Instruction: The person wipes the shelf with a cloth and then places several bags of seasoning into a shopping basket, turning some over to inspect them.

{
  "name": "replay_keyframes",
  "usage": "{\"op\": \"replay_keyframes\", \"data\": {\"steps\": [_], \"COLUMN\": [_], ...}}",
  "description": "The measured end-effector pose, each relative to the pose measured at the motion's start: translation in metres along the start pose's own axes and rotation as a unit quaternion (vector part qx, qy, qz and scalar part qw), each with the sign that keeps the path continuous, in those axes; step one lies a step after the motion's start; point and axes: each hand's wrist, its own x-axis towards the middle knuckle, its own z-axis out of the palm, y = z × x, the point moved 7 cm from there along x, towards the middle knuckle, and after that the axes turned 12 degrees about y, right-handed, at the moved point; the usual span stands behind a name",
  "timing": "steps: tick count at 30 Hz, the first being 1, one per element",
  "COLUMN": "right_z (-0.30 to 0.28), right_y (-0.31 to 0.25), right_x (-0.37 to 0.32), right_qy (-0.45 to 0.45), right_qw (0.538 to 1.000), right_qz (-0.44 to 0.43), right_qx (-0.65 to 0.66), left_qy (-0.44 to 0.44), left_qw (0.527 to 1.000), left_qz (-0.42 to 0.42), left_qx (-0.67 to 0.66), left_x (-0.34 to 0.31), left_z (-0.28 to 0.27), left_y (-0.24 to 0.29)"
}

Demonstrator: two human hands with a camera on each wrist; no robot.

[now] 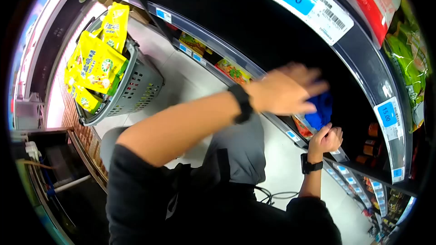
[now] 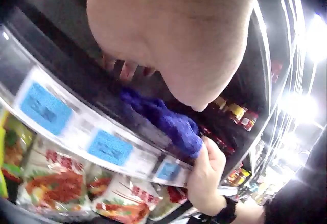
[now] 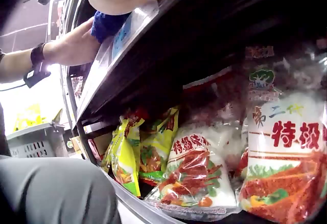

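A blue cloth [image 1: 320, 111] lies bunched on the dark shelf board, close behind the row of price tags. One end of it is gripped in my right hand [image 1: 326, 139], thumb against curled fingers; the left wrist view shows the cloth [image 2: 171, 124] stretching from that hand [image 2: 206, 170] along the shelf. My left hand [image 1: 288, 90] reaches over the board with fingers spread, blurred, just above the cloth's far end. In the left wrist view its fingertips [image 2: 127, 71] hang over the dark shelf surface.
Below the shelf stand white bags with red print [image 3: 196, 168] and yellow packets [image 3: 127, 150]. A grey basket [image 1: 141, 79] filled with yellow bags [image 1: 97, 61] sits on the floor at left. A higher shelf edge with price tags [image 1: 309, 4] curves overhead, with green packages [image 1: 408, 59] on it.
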Motion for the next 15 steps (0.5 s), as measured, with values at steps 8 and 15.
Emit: {"op": "replay_keyframes", "data": {"steps": [8, 15], "right_z": [-0.003, -0.005], "right_y": [-0.003, -0.014], "right_x": [0.008, 0.04], "right_qy": [0.009, -0.026], "right_qw": [1.0, 0.977], "right_qz": [0.008, 0.201], "right_qx": [-0.017, 0.069], "left_qy": [-0.072, -0.068], "left_qw": [0.915, 0.922], "left_qz": [-0.086, -0.118], "left_qx": [0.388, 0.363], "left_x": [-0.07, -0.081], "left_z": [-0.086, -0.079], "left_y": [-0.184, -0.196]}}
